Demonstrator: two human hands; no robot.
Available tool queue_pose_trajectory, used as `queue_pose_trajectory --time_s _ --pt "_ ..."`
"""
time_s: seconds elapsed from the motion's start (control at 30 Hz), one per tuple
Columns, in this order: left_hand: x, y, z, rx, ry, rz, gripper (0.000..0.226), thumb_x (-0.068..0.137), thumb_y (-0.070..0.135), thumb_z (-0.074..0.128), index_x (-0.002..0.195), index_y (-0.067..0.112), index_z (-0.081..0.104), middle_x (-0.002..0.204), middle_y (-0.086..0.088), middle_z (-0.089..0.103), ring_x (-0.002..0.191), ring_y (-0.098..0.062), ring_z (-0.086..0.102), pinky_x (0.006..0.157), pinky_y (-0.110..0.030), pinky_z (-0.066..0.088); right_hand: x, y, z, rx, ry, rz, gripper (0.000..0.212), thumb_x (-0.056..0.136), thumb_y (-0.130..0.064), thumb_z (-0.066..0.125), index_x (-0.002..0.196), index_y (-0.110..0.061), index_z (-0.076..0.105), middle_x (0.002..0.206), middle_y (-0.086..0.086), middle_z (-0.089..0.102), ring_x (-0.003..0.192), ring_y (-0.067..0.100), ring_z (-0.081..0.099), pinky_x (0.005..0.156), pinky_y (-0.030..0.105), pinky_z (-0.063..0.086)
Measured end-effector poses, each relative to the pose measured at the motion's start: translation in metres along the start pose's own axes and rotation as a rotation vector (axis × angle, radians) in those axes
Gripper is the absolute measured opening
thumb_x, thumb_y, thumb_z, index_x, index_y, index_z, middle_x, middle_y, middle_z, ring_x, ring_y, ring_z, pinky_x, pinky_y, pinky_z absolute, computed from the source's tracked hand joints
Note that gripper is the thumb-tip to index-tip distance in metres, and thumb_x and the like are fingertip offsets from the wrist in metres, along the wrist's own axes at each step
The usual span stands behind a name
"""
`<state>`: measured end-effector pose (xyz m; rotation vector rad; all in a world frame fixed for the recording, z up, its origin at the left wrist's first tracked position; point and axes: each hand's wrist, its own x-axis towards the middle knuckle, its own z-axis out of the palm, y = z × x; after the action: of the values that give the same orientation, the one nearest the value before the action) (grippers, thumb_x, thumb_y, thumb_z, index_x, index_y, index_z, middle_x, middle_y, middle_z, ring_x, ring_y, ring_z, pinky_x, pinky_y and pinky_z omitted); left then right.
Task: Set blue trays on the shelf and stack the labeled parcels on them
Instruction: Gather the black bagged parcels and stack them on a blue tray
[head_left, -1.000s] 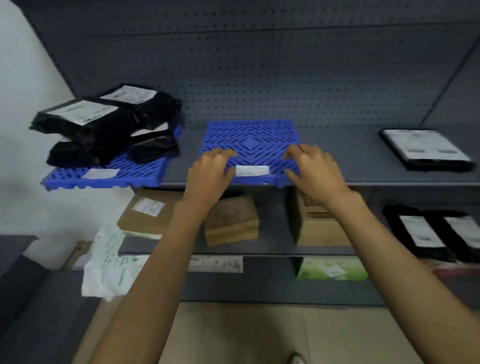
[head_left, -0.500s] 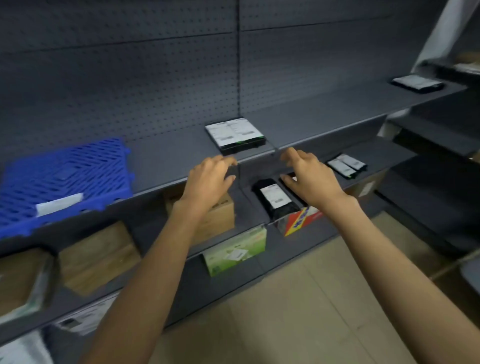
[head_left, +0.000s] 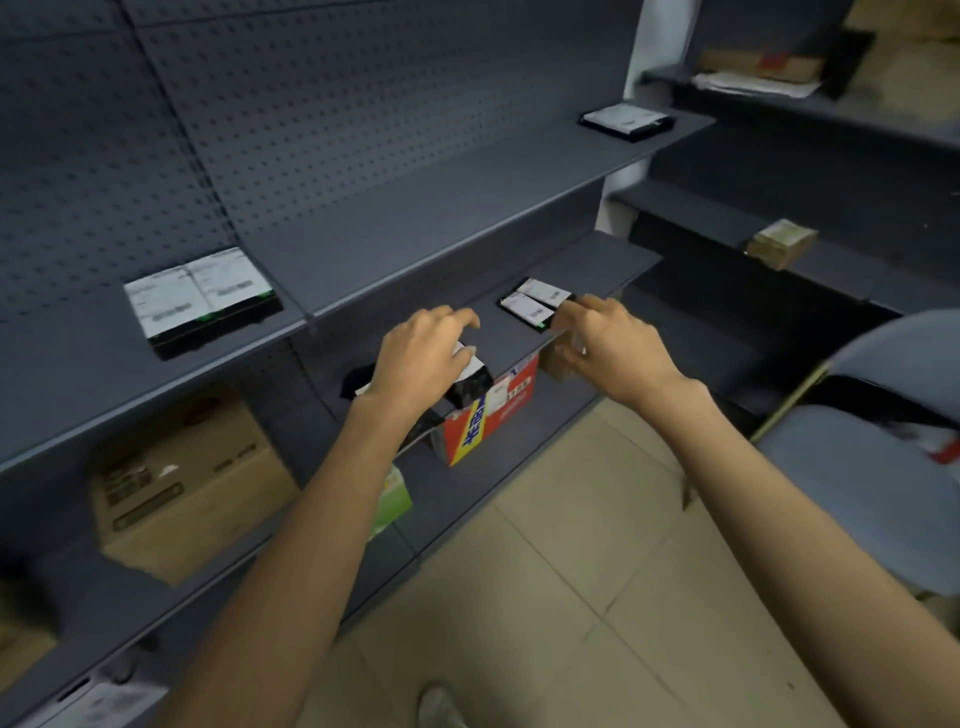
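Reaching out with both hands over the grey shelf (head_left: 457, 208), palms down, fingers loosely spread, gripping nothing. Holding the left hand (head_left: 423, 358) above a black bagged parcel (head_left: 467, 387) on the middle level; touching it or not, cannot tell. Holding the right hand (head_left: 613, 340) just right of a flat labeled parcel (head_left: 535, 306), fingertips (head_left: 569, 312) near its right edge, contact unclear. Lying on the upper level, left, a wider parcel (head_left: 200, 301) with two white labels, well apart from both hands. Lying at the far right end of that same level, another labeled parcel (head_left: 626, 120). Standing under the middle level, between the hands, a red and yellow box (head_left: 491, 415); sitting lower left, a brown carton (head_left: 192, 483); peeking out beside the left forearm, a green box (head_left: 392, 501). Resting on the right-hand shelving, a small brown box (head_left: 779, 241). Showing at far right, a grey chair (head_left: 878, 467). Seeing no blue tray anywhere here.
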<state>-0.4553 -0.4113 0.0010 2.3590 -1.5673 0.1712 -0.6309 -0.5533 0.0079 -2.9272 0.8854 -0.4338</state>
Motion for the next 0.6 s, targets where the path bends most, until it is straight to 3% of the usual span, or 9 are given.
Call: queue_pose_trajectory --time_s 0.23,0.43,0.6 --pt "0.078 0.001 0.06 -0.058 -0.059 -0.025 0.034 0.093 0.027 0.063 0.127 0.022 0.059 0.116 -0.004 0.066 0.104 -0.023 0.062 0.076 -0.04 0.053 0.065 0.051 0.042 0.043 -0.09 0.003 0.031 0.092 -0.025 0.058 0.121 -0.018 0.054 0.117 0.004 0.057 0.112 0.028 0.053 0.07 0.039 0.047" --pt "0.125 -0.027 0.116 -0.098 -0.124 -0.142 0.033 0.091 0.024 0.066 0.123 0.02 0.06 0.115 -0.005 0.066 0.103 -0.025 0.064 0.073 -0.041 0.055 0.132 0.079 0.096 0.142 -0.211 -0.035 0.026 0.092 -0.022 0.056 0.118 -0.018 0.053 0.117 0.003 0.057 0.108 0.027 0.055 0.067 0.036 0.045" --pt "0.137 -0.05 0.157 -0.086 -0.182 -0.27 0.034 0.092 0.024 0.064 0.125 0.022 0.06 0.117 -0.005 0.065 0.105 -0.028 0.063 0.074 -0.042 0.053 0.17 0.096 0.139 0.238 -0.337 -0.051 0.025 0.092 -0.02 0.057 0.117 -0.021 0.054 0.114 0.001 0.059 0.106 0.026 0.057 0.074 0.038 0.049"
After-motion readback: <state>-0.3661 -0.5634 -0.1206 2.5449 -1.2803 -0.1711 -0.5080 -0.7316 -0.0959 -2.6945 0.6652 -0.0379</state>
